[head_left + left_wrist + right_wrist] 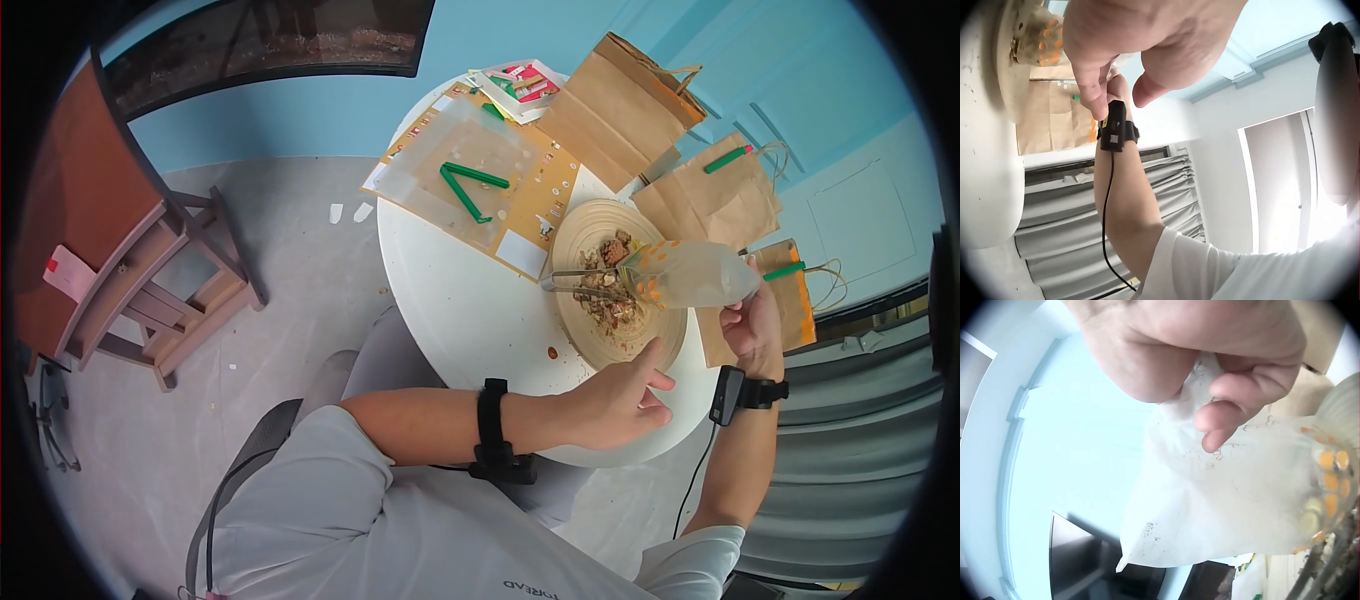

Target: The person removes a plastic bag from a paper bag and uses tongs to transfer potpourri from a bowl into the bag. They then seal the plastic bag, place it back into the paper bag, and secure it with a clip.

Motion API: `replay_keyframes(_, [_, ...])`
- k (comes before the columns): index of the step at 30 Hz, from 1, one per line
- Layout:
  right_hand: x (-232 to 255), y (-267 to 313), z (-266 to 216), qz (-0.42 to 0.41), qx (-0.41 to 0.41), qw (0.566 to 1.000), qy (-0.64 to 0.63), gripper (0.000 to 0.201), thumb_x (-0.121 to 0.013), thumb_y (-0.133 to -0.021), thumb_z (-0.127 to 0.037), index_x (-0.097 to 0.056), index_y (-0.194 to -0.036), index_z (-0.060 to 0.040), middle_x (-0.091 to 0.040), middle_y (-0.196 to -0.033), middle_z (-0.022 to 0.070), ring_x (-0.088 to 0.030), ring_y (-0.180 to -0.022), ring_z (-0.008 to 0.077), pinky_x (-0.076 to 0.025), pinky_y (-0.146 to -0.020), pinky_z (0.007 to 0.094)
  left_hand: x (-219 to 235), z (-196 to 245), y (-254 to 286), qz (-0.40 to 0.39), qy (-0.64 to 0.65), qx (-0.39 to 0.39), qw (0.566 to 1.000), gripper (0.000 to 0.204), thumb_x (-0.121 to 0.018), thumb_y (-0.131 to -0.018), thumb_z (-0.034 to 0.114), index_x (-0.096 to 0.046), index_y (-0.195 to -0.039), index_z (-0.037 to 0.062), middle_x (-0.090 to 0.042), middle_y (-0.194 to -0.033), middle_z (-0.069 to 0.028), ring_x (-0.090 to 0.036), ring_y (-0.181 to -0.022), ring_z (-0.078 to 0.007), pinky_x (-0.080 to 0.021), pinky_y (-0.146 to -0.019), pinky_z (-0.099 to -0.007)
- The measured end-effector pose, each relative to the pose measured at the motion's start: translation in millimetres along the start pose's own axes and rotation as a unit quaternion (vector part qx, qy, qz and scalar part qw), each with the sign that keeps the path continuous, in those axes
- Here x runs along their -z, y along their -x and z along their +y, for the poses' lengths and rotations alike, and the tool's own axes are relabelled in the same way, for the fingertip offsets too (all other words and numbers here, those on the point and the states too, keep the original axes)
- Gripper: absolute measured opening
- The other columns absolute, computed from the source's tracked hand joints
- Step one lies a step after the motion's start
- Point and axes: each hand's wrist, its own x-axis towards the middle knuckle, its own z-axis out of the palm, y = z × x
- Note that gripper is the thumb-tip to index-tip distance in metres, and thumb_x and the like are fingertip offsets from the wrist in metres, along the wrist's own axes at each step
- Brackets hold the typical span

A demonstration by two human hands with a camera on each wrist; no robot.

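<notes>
My right hand point(755, 325) pinches the closed end of a frosted translucent bag point(700, 275) with orange dots. The bag lies tipped sideways, its dotted end over a round beige plate point(650, 350) piled with a crumbly brown food mix point(605, 300). Seen in the right wrist view, thumb and fingers grip the bag point(1210, 506) at its bunched top edge, and pale round pieces show inside the dotted end. Metal tongs point(565, 282) rest across the plate's left side. My left hand point(620, 400) hovers by the plate's near edge, fingers loosely extended, holding nothing.
Brown paper bags point(615, 105) stand along the table's far and right sides, two with green clips point(783, 271). A patterned mat point(540, 215) carries a frosted bag point(475, 140) and green sealing sticks point(465, 195). Cards point(525, 85) lie behind; a small brown piece point(552, 353) sits on the white table point(430, 290).
</notes>
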Motion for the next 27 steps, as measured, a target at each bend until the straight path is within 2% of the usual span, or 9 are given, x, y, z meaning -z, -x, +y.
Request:
replay_keyframes(11, [6.1, -16.3, -5.4, -0.014, -0.013, 0.997, -0.071, 0.026, -0.058, -0.110, -0.038, -0.068, -0.109, -0.0145, -0.067, -0.085, -0.0073, -0.048, -0.058, 0.0023, -0.036, -0.043, 0.0146, 13.0, -11.9, 4.8, -0.006, -0.007, 0.033, 0.999, 0.096, -0.070, -0.100, 0.018, -0.003, -0.159, -0.0187, -0.062, -0.140, -0.0270, -0.070, -0.108, -0.0233, -0.061, -0.091, -0.0349])
replay_keyframes(15, [-1.2, -9.2, -9.7, -0.011, -0.001, 0.996, -0.085, 0.019, -0.053, -0.109, -0.023, -0.067, -0.111, -0.0118, -0.068, -0.089, -0.0053, -0.053, -0.060, 0.0010, -0.039, -0.044, 0.0136, 17.1, -13.8, 7.6, -0.001, -0.006, 0.038, 0.999, 0.094, -0.071, -0.100, 0.018, -0.006, -0.158, -0.0183, -0.063, -0.139, -0.0267, -0.071, -0.107, -0.0238, -0.060, -0.091, -0.0357])
replay_keyframes(18, [-4.1, -7.8, -13.6, 0.012, 0.010, 0.994, -0.105, 0.018, -0.052, -0.109, -0.020, -0.067, -0.110, -0.0113, -0.067, -0.087, -0.0049, -0.052, -0.059, 0.0012, -0.038, -0.044, 0.0142, 21.3, -12.0, 8.7, -0.004, -0.005, 0.041, 0.999, 0.092, -0.069, -0.099, 0.021, -0.010, -0.157, -0.0202, -0.062, -0.138, -0.0274, -0.070, -0.108, -0.0312, -0.056, -0.096, -0.0398])
replay_keyframes(23, [9.7, -13.5, -16.9, -0.031, 0.010, 0.990, -0.140, 0.017, -0.050, -0.109, -0.018, -0.066, -0.106, -0.0106, -0.063, -0.080, -0.0057, -0.049, -0.054, 0.0010, -0.038, -0.043, 0.0151, 22.5, -14.4, 9.3, -0.001, 0.004, 0.047, 0.999, 0.092, -0.069, -0.099, 0.021, -0.011, -0.158, -0.0187, -0.061, -0.138, -0.0275, -0.070, -0.109, -0.0317, -0.056, -0.097, -0.0402])
replay_keyframes(27, [10.1, -14.2, -17.3, -0.031, 0.012, 0.988, -0.154, 0.017, -0.050, -0.108, -0.017, -0.065, -0.104, -0.0114, -0.062, -0.078, -0.0065, -0.048, -0.053, 0.0010, -0.038, -0.043, 0.0148, 24.6, -13.8, 9.7, -0.001, 0.010, 0.054, 0.999, 0.090, -0.070, -0.099, 0.021, -0.013, -0.158, -0.0164, -0.061, -0.138, -0.0271, -0.070, -0.110, -0.0323, -0.056, -0.097, -0.0407])
